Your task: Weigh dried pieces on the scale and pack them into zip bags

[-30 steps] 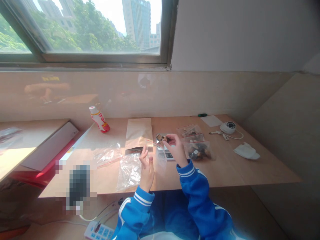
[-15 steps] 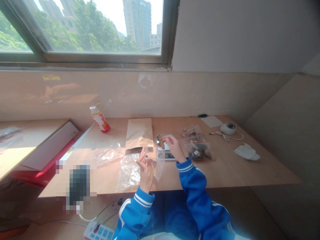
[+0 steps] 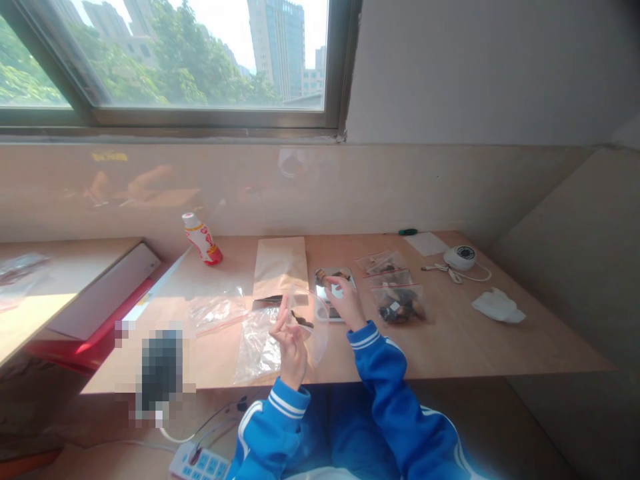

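My left hand (image 3: 291, 347) is closed on the edge of a clear zip bag (image 3: 320, 343), its index finger stretched up along the opening. A dark brown dried piece (image 3: 303, 321) shows at the bag. My right hand (image 3: 345, 301) reaches over a small digital scale (image 3: 349, 285) with a shiny top. Its thumb and fingertips close at a brown dried piece (image 3: 325, 275) by the scale's left side; the exact contact is too small to see. Beneath the held bag lies another clear plastic bag (image 3: 257, 343).
A brown paper pouch (image 3: 280, 267) lies behind the bags, with a clear bag (image 3: 215, 310) at left and a red-white bottle (image 3: 202, 240) beyond. Right of the scale are filled zip bags (image 3: 400, 303), a white dome camera (image 3: 459, 259), a screwdriver (image 3: 408, 232) and crumpled white material (image 3: 499, 305).
My right hand has shifted slightly down and left over the scale, its fingers bending lower. More of the brown pieces on the scale shows. The dark piece at the bag is clearer.
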The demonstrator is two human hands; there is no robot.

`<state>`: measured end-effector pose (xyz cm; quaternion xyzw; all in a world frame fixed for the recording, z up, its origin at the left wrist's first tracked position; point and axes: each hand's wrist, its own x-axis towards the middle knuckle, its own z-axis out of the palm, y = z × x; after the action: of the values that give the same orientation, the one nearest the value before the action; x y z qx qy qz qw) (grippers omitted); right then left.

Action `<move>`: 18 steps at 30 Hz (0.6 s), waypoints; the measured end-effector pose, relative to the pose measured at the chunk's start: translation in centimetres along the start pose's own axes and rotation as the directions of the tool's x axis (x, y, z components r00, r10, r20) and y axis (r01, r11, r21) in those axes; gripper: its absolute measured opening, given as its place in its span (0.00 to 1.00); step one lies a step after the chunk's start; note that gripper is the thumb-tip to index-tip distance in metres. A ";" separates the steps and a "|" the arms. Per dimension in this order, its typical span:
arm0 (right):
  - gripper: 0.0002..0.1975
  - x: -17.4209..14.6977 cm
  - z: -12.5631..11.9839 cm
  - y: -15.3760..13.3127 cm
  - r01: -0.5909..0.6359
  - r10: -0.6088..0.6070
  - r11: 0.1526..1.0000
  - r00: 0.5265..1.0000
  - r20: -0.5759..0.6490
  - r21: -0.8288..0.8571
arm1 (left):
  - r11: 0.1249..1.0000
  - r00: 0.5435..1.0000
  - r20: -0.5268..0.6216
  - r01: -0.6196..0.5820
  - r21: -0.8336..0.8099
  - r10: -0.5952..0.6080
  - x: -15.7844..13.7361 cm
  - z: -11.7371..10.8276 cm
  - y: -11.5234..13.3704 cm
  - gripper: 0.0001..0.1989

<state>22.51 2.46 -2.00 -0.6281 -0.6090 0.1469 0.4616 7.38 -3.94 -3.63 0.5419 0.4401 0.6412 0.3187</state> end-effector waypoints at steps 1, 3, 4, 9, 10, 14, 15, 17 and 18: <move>0.14 0.0 -0.7 -0.9 -0.012 0.015 0.995 1.000 -0.025 0.099 | 1.000 1.000 -0.001 -0.006 -0.009 0.006 0.0 0.0 -0.1 0.14; 0.16 -0.2 -2.3 -2.9 -0.008 0.015 0.969 1.000 -0.026 0.248 | 1.000 1.000 0.003 -0.011 -0.017 0.011 -0.1 0.1 -0.2 0.12; 0.16 -0.3 -3.1 -3.9 0.015 -0.015 0.958 1.000 -0.002 0.285 | 1.000 1.000 0.003 -0.015 -0.016 0.015 -0.1 0.2 -0.3 0.12; 0.13 -1.3 -5.8 -7.3 0.257 -0.314 0.936 0.917 0.245 0.239 | 0.999 0.999 0.007 -0.048 -0.003 0.048 -0.2 0.2 0.1 0.12; 0.14 -1.5 -6.0 -7.5 0.300 -0.350 0.931 0.894 0.280 0.208 | 0.999 0.999 0.003 -0.048 -0.003 0.048 -0.2 0.2 0.2 0.13; 0.15 -2.0 -6.2 -7.8 0.352 -0.360 0.930 0.828 0.430 0.103 | 0.999 1.000 -0.017 -0.018 0.031 0.018 0.0 0.1 0.6 0.18; 0.15 -2.0 -6.2 -7.8 0.340 -0.350 0.934 0.812 0.467 0.109 | 0.999 1.000 -0.019 -0.004 0.043 0.005 0.1 0.0 0.7 0.20; 0.15 -1.8 -6.3 -7.5 0.291 -0.341 0.940 0.793 0.506 0.177 | 0.998 1.000 -0.014 0.017 0.058 -0.016 0.1 -0.1 0.9 0.21; 0.16 -1.5 -6.2 -7.1 0.256 -0.337 0.940 0.803 0.492 0.225 | 0.998 1.000 -0.011 0.017 0.054 -0.016 0.2 -0.2 0.9 0.20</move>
<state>22.35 -2.54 6.10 -0.4252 -0.7894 0.2827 0.3408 7.25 -4.21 -2.72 0.5432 0.4636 0.6292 0.3069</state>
